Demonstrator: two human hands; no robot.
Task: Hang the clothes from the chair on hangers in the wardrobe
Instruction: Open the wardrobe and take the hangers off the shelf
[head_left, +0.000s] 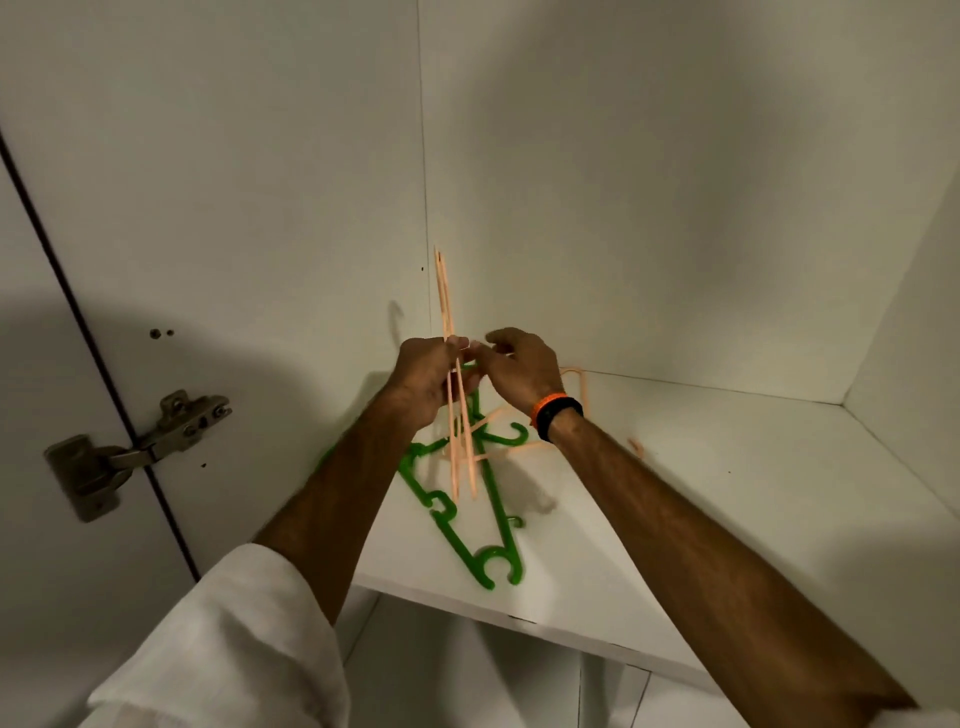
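White panels close the space on three sides: a back wall (649, 182), a left wall (249, 182) and a right wall (914, 322), meeting at straight seams. A white shelf (727, 519) runs across below them, its front edge cut diagonally through the view. On the left a door (31, 364) stands open beyond a dark gap, fixed by a metal hinge (135, 452). Two small holes (161, 333) sit above the hinge. Soft shadows lie over the door and shelf.

Single head-worn wide-angle view, looking forward and slightly down into a wardrobe corner at close range. The shelf (727, 467) fills the lower right of the frame; the door hinge (130, 452) sits at middle left.
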